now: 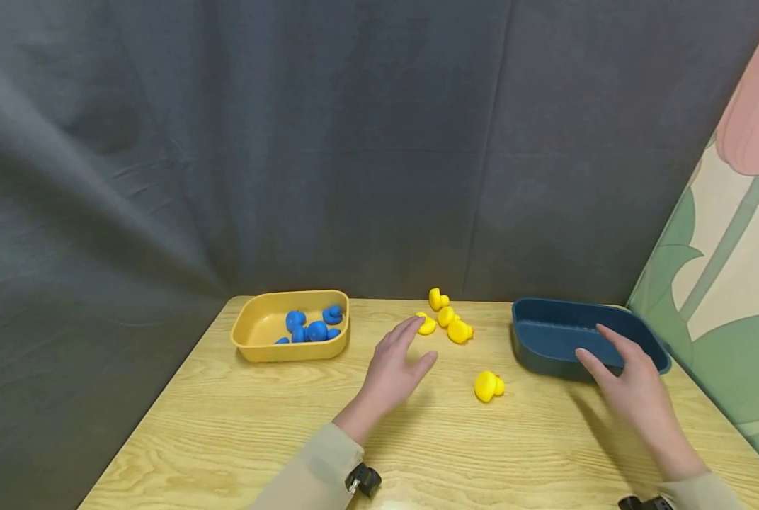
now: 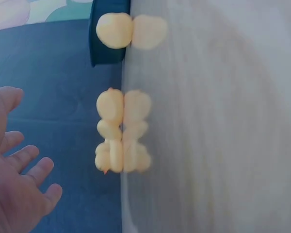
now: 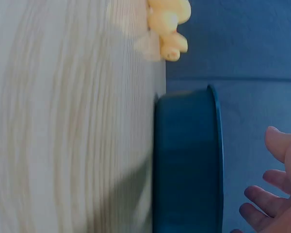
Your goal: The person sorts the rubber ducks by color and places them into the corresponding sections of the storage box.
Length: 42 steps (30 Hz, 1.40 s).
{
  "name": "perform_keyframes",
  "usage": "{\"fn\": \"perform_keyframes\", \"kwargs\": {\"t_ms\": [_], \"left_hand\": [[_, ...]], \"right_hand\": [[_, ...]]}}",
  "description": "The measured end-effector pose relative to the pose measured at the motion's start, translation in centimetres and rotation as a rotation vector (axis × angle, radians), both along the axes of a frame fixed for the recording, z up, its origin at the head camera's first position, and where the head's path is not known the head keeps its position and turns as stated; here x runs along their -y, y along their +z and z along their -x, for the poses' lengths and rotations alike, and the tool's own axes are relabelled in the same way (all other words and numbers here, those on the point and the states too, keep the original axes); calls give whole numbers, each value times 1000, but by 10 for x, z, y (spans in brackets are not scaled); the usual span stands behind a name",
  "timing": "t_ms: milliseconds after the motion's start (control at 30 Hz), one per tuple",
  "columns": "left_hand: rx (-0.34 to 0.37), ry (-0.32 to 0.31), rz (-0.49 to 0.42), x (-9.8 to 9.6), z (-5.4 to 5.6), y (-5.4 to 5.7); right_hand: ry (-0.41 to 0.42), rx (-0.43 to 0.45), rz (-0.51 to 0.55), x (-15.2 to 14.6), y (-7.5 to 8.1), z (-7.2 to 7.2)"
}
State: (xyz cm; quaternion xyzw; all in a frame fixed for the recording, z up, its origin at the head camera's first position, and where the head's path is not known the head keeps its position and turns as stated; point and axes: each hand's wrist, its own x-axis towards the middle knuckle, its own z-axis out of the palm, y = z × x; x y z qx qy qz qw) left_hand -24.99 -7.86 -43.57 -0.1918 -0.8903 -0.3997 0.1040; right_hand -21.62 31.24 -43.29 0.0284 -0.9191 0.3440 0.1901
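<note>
Right hand (image 1: 636, 388) (apart) near tray rim (image 3: 219, 150)

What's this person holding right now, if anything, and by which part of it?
Nothing is held: the left-hand grip and right-hand grip are both empty.

Bright head view, soft shadows on the tabletop (image 1: 258, 425), hazy wrist views
</note>
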Motion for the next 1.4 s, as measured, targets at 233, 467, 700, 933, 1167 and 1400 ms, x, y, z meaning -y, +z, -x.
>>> {"fn": "perform_keyframes", "kwargs": {"t_ms": [233, 467, 700, 933, 1167, 1400], "left_hand": [[35, -62, -10, -18, -3, -7], [84, -123, -1, -36, -7, -10], [129, -173, 51, -55, -7, -16], [156, -189, 119, -71, -6, -19], [196, -205, 159, -81, -4, -23], [190, -197, 200, -86, -4, -24]], "right_hand": [[-75, -53, 9, -24, -8, 3], [-144, -84, 42, -37, -11, 7], [-183, -19, 88, -50, -18, 10], [-182, 51, 151, -62, -29, 15], [-164, 175, 231, -67, -29, 18], [-111, 198, 319, -63, -29, 19]]}}
